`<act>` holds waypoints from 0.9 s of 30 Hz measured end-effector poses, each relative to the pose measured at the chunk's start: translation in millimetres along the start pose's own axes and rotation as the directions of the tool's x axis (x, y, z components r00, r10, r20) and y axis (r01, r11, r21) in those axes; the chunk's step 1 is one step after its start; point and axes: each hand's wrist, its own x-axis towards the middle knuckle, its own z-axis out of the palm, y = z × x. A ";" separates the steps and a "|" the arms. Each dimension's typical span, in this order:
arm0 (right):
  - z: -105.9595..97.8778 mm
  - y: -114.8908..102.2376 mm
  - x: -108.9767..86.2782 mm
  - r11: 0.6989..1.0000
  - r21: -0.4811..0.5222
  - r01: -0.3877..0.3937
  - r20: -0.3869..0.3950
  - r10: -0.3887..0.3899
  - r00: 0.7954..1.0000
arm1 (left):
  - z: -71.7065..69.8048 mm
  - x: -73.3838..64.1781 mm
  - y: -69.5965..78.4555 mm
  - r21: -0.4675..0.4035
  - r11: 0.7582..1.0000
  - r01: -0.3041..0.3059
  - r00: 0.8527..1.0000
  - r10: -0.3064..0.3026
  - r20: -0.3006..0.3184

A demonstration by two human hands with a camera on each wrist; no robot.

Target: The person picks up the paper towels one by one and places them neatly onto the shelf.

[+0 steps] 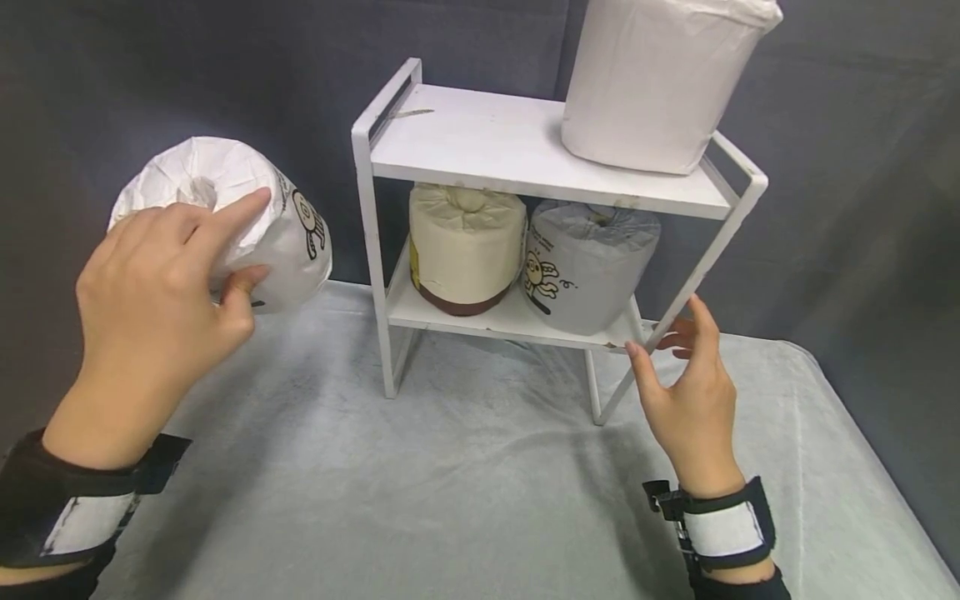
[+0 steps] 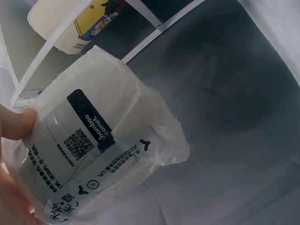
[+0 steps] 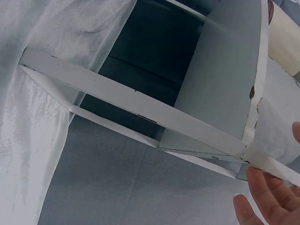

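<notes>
My left hand (image 1: 153, 279) grips a paper-wrapped toilet roll (image 1: 288, 250), raised to the left of a white two-tier shelf rack (image 1: 480, 137). Printed text and a QR code show on the wrapped roll (image 2: 89, 126) in the left wrist view. Over at the rack's front right leg (image 1: 693, 287), my right hand (image 1: 690, 392) holds the bar near the lower shelf, thumb on one side and fingers on the other. In the right wrist view, the right-hand fingers (image 3: 269, 192) lie against this leg.
A cream roll with a brown base (image 1: 468, 250) and a white cartoon-printed roll (image 1: 585, 267) stand side by side on the lower shelf. A larger white wrapped roll (image 1: 660, 92) sits at the top shelf's right end. Grey cloth (image 1: 450, 483) covers the table; dark curtains (image 1: 225, 67) hang behind.
</notes>
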 end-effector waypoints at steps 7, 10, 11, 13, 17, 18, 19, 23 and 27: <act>-0.1 -0.9 -0.2 1.000 0.002 0.002 -0.001 -0.002 1.000 | -3.5 10.0 1.9 0.012 1.000 -0.004 0.999 0.005 -0.051; 0.4 -1.4 -0.1 1.000 0.005 0.003 -0.006 -0.003 1.000 | -7.3 13.7 1.9 0.028 1.000 -0.004 0.999 0.005 -0.053; 0.6 -1.4 0.0 1.000 0.005 0.003 -0.006 -0.003 1.000 | -9.2 15.2 1.8 0.033 0.999 -0.007 0.999 0.009 -0.047; 0.7 -1.6 -0.2 1.000 0.004 0.002 -0.004 -0.002 1.000 | -12.5 18.1 1.7 0.044 0.999 -0.015 0.999 0.017 -0.038; 1.0 -1.1 -0.2 1.000 0.000 0.001 0.003 -0.001 1.000 | -17.8 22.3 1.7 0.057 0.998 -0.035 0.999 0.037 -0.034; 0.9 -1.2 -0.2 1.000 -0.001 -0.001 0.006 0.001 1.000 | -18.4 23.0 1.8 0.059 0.998 -0.037 0.998 0.039 -0.041; 1.1 -0.9 -0.1 1.000 0.000 0.000 0.004 0.000 1.000 | -19.0 23.8 2.0 0.059 0.997 -0.040 0.998 0.042 -0.046; 0.7 -1.4 0.8 1.000 0.002 0.000 0.002 0.000 1.000 | -20.1 27.2 2.8 0.065 0.997 -0.048 0.997 0.052 -0.057; 0.2 -1.3 1.5 1.000 0.005 0.004 0.001 -0.004 1.000 | -20.0 32.2 3.7 0.064 0.997 -0.045 0.997 0.049 -0.067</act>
